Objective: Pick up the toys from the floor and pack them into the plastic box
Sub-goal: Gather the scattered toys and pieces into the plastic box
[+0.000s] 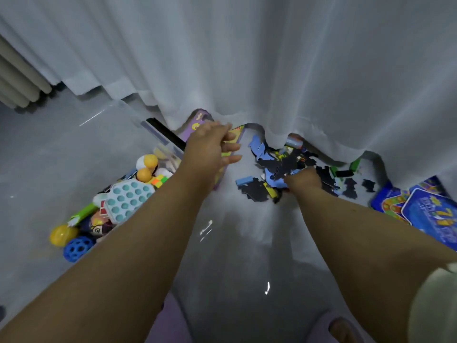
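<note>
Two bare arms reach over a grey floor [235, 256] toward scattered toys below a white curtain [247, 58].

The left hand [212, 147] hovers at 12 o'clock with fingers spread wide, holding nothing, above a purple box [197, 118]. The right hand [303, 178], at 2 o'clock, curls its fingers into a pile of puzzle pieces [284, 167]. The clear plastic box [158, 144] at 10 o'clock holds toys, including a teal bubble toy [128, 196].

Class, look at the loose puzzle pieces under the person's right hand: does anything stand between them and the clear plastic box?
Yes. The purple flat game box lies between the pile of dark and blue puzzle pieces and the clear plastic box. The left hand hovers over it; the right hand rests on the pieces.
</note>
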A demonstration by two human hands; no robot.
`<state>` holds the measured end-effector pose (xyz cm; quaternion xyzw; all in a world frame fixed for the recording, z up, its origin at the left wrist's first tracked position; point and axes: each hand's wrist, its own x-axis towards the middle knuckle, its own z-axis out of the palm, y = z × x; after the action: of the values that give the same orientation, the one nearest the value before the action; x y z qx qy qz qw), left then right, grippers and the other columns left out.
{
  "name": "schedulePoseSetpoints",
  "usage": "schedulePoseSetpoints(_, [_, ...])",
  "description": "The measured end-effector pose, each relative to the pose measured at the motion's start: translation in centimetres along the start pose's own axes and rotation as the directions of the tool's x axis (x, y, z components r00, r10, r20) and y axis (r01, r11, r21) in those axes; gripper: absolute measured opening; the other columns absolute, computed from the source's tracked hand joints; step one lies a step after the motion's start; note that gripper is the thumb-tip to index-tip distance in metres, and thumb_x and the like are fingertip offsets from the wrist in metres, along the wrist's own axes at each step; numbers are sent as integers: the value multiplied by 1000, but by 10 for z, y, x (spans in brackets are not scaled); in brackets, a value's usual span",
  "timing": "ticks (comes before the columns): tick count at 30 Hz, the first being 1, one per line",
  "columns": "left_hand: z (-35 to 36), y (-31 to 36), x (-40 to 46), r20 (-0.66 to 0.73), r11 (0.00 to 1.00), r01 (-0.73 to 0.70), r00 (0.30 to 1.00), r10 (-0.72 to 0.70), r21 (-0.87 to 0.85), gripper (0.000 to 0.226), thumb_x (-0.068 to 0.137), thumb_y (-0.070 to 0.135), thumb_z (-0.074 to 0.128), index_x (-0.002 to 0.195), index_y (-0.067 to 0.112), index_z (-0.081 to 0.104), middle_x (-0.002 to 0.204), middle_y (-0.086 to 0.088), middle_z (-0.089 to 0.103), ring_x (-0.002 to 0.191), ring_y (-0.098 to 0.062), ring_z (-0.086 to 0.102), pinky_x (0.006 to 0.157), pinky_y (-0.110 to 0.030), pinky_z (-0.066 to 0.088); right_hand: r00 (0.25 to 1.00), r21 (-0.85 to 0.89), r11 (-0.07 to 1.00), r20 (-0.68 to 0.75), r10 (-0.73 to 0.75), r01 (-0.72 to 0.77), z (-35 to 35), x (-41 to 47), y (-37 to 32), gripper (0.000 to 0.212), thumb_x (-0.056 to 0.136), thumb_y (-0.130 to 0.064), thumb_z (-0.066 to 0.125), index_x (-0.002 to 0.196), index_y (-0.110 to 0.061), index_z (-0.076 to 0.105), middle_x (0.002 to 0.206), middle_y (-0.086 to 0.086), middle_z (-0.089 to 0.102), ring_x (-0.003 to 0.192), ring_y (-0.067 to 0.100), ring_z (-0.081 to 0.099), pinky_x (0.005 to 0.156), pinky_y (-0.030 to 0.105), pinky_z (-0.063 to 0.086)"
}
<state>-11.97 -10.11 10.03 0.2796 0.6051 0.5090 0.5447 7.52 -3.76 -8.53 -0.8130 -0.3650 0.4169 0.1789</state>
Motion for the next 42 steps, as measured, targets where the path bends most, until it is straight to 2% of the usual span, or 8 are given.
schedulePoseSetpoints(5, [14, -52, 24, 34, 945, 323, 945, -325, 57, 17, 98, 25, 48, 92, 13, 58, 86, -6, 56, 76, -18, 60, 75, -35, 55, 973, -287, 932, 119, -197, 224, -10, -3, -13, 73, 74, -33, 75, 136, -18, 40, 140, 18, 35, 131, 36, 35, 107, 40, 35])
schedulePoseSetpoints(12, [17, -105, 51, -86, 793, 598, 802, -592, 114, 48, 93, 46, 52, 132, 19, 47, 108, -8, 49, 96, -27, 52, 88, -43, 47, 918, -528, 767, 340, -204, 366, 9, 11, -6, 91, 78, -58, 63, 149, -41, 8, 158, 6, -10, 144, 39, -4, 115, 55, 20])
schedulePoseSetpoints(15, [26, -118, 59, -132, 740, 662, 750, -648, 123, 47, 92, 48, 51, 130, 22, 44, 117, -9, 46, 105, -32, 50, 92, -46, 45, 912, -550, 730, 293, -287, 406, 20, 7, 6, 81, 82, -58, 58, 148, -41, 14, 158, 4, -5, 143, 35, 4, 112, 51, 26])
schedulePoseSetpoints(21, [46, -130, 72, -58, 724, 677, 735, -676, 132, 37, 97, 36, 45, 124, 13, 53, 80, -3, 53, 67, -20, 49, 67, -35, 44, 859, -567, 651, 250, -447, 504, 34, -5, 30, 56, 91, -54, 44, 144, -42, 27, 159, 7, 4, 139, 32, 20, 108, 45, 29])
schedulePoseSetpoints(23, [50, -132, 77, -67, 735, 665, 746, -662, 131, 28, 97, 31, 47, 117, 12, 54, 93, -10, 60, 72, -23, 55, 65, -33, 51, 854, -535, 671, 240, -462, 513, 31, -3, 29, 48, 94, -51, 42, 140, -41, 36, 156, 6, 12, 137, 29, 24, 106, 44, 30])
schedulePoseSetpoints(26, [52, -158, 89, -171, 726, 636, 770, -614, 262, 64, 85, 40, 58, 140, 18, 35, 127, -19, 52, 94, -35, 61, 72, -46, 58, 856, -465, 733, 124, -503, 498, 23, 3, 23, 47, 90, -44, 54, 134, -30, 45, 143, 9, 32, 128, 29, 34, 99, 43, 36])
schedulePoseSetpoints(32, [61, -159, 100, -280, 568, 744, 662, -695, 351, 63, 91, 44, 55, 139, 8, 39, 135, -17, 48, 124, -36, 48, 102, -45, 43, 976, -373, 907, -13, -216, 196, 6, 26, 2, 96, 67, -56, 75, 139, -11, 30, 139, 13, 35, 131, 32, 32, 105, 44, 33])
schedulePoseSetpoints(42, [79, -155, 110, -178, 541, 756, 629, -757, 369, 55, 98, 36, 47, 143, 8, 34, 143, -18, 42, 127, -36, 45, 104, -48, 41, 996, -256, 966, 83, -21, 42, 13, 43, -8, 104, 62, -38, 86, 137, -3, 23, 139, 17, 41, 131, 34, 37, 106, 41, 36])
